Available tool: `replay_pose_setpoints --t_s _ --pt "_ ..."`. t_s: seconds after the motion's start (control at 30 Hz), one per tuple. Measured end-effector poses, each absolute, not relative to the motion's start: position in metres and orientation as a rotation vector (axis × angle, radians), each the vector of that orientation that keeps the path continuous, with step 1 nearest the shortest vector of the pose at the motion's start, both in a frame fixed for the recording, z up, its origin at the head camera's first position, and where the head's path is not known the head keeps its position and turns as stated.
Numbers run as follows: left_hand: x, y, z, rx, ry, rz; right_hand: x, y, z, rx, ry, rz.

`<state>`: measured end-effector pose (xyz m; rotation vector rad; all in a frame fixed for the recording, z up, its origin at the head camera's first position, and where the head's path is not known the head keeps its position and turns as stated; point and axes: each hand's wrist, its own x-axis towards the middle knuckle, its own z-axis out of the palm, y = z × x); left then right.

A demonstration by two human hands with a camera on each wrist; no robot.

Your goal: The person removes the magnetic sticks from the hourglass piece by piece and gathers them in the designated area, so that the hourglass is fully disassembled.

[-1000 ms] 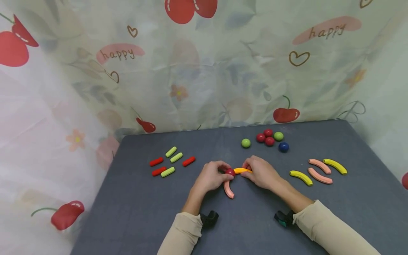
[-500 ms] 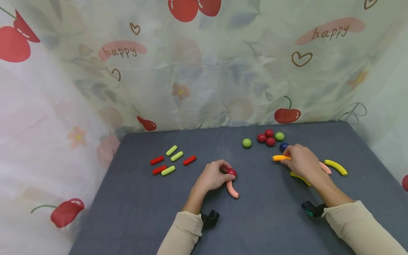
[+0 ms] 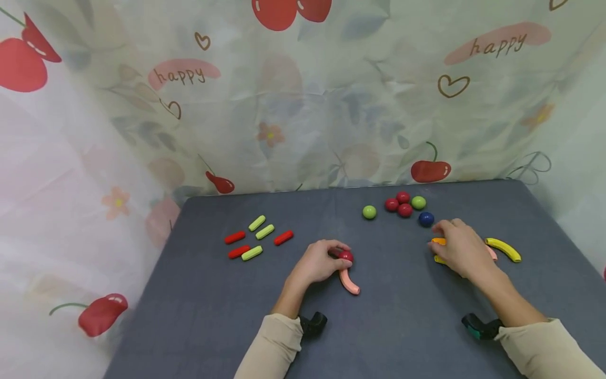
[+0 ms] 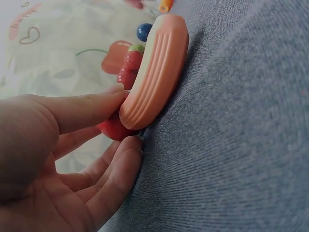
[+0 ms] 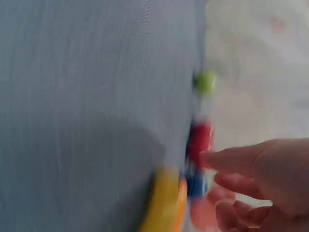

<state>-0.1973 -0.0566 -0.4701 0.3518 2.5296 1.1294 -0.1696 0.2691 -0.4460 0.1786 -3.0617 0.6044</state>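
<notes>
My left hand (image 3: pixel 318 261) pinches a red ball (image 3: pixel 346 256) against the table between thumb and fingers. One end of a pink curved stick (image 3: pixel 350 283) touches that ball; its ridged side shows in the left wrist view. At the right, my right hand (image 3: pixel 466 253) is over the curved pieces, thumb and fingers apart with nothing between them. Just by its fingertips lies an orange curved stick (image 3: pixel 438 241), beside a yellow curved stick (image 5: pixel 161 200) that the hand partly hides. The right wrist view is blurred.
A blue ball (image 3: pixel 426 219), green balls (image 3: pixel 369 212) and several red balls (image 3: pixel 404 210) lie at the back right. Red short sticks (image 3: pixel 283 238) and pale green short sticks (image 3: pixel 252 253) lie at the left. Another yellow curved stick (image 3: pixel 503 250) is at far right.
The orange curved stick left the red ball, carried right by my right hand, and now lies among the curved pieces, let go. My left hand still holds the red ball.
</notes>
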Motion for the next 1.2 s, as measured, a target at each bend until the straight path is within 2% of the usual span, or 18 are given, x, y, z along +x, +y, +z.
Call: replay_pose_setpoints --t_s 0.23,0.37,0.5,0.73,0.83,1.03,1.2 --pt "-0.199 -0.058 -0.473 0.320 2.545 1.134 -0.151 0.188 -0.460 0.527 -3.098 1.044" --pt "-0.200 -0.058 -0.473 0.285 2.547 1.138 -0.148 0.158 -0.467 0.665 -3.097 1.065" --pt "-0.201 -0.059 -0.475 0.296 2.542 1.145 -0.151 0.145 -0.470 0.729 -3.076 0.977" --pt "-0.203 -0.058 -0.478 0.250 2.562 1.180 -0.152 0.160 -0.458 1.078 -3.143 1.142" --pt "-0.202 -0.052 -0.473 0.269 2.609 1.147 -0.146 0.178 -0.451 1.012 -3.150 1.083" --pt "-0.209 -0.024 -0.454 0.371 2.767 1.104 -0.136 0.227 -0.442 0.692 -3.139 0.803" --pt "-0.227 0.013 -0.446 0.601 2.988 0.906 -0.132 0.257 -0.442 0.533 -3.091 0.689"
